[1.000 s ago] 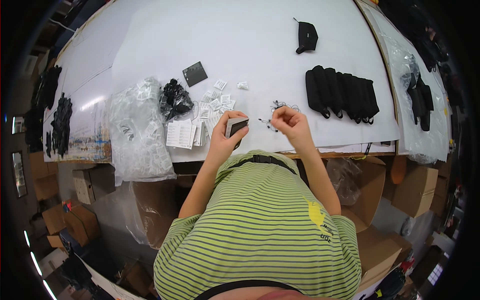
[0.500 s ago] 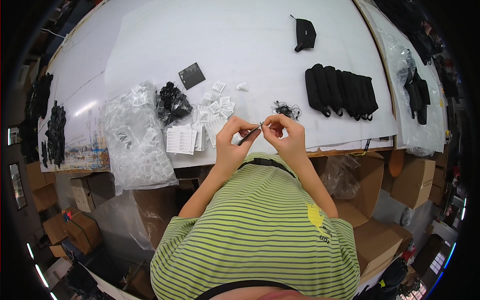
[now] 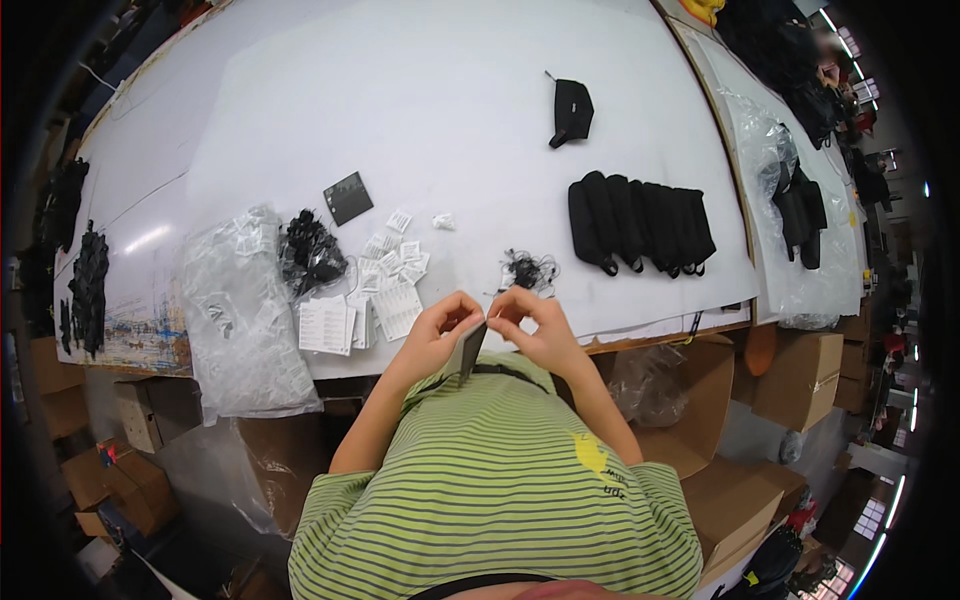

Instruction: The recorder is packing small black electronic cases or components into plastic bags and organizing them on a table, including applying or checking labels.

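Note:
Close to my waist, at the table's front edge, my left hand (image 3: 440,335) pinches a dark grey card (image 3: 465,355) that hangs nearly edge-on. My right hand (image 3: 538,325) is closed in a pinch at the card's top corner; whatever sits between its fingertips is too small to name. Just beyond the right hand lies a tangle of thin black strings (image 3: 527,272). A similar dark card (image 3: 348,198) lies flat farther left. White printed slips (image 3: 327,325) and small white packets (image 3: 400,258) are spread left of my hands.
A row of black pouches (image 3: 640,225) lies to the right, with a single black pouch (image 3: 572,110) behind it. At left are a clear plastic bag (image 3: 250,320) of white packets and a bunch of black strings in plastic (image 3: 310,255). Cardboard boxes (image 3: 690,395) stand below the table edge.
The view has shifted, so the table's things appear lower and farther left. My hands have come closer to my body, and the card has turned from slanting to hanging more upright.

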`<state>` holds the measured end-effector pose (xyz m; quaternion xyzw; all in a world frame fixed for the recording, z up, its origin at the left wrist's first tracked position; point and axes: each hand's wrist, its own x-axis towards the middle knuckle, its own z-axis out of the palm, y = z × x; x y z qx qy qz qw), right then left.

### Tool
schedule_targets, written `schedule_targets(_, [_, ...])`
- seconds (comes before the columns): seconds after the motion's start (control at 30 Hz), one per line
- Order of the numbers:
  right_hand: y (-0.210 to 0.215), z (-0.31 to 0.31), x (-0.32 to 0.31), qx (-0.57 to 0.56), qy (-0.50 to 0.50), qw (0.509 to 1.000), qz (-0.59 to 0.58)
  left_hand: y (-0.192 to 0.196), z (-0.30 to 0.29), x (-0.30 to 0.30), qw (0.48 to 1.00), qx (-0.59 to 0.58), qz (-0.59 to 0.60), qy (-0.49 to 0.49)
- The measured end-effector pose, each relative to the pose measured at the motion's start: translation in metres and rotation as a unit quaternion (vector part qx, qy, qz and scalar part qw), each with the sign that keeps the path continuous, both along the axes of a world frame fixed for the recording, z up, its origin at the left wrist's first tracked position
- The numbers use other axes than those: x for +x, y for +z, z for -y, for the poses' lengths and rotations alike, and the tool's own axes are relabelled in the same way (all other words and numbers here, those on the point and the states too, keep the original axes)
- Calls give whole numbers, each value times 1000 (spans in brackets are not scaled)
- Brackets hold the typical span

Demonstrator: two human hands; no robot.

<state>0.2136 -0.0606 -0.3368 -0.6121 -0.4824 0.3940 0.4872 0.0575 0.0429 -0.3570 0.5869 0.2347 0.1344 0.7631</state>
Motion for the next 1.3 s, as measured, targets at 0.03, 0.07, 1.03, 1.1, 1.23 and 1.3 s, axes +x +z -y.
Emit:
schedule_targets(0.03, [0,2,2,-33,3,995,-93,0,2,4,1000,6,6,4])
schedule_targets(0.07, [-1,4,7,-65,5,980,-187,-1,3,10,1000,11,11,8])
schedule_targets(1.03, [-65,28,105,-181,-221,955,-76,-138,-86,200,937,-306,-164,-40])
schedule_targets(1.1, [-68,27,87,-185,-259,947,48,-119,-60,164,931,-321,-166,-49])
schedule_targets(1.23, [-70,26,49,-168,-284,930,159,-77,-24,111,957,-237,-149,-74])
schedule_targets(1.3, [-69,31,31,-163,-280,930,175,-74,-16,93,975,-156,-130,-87])
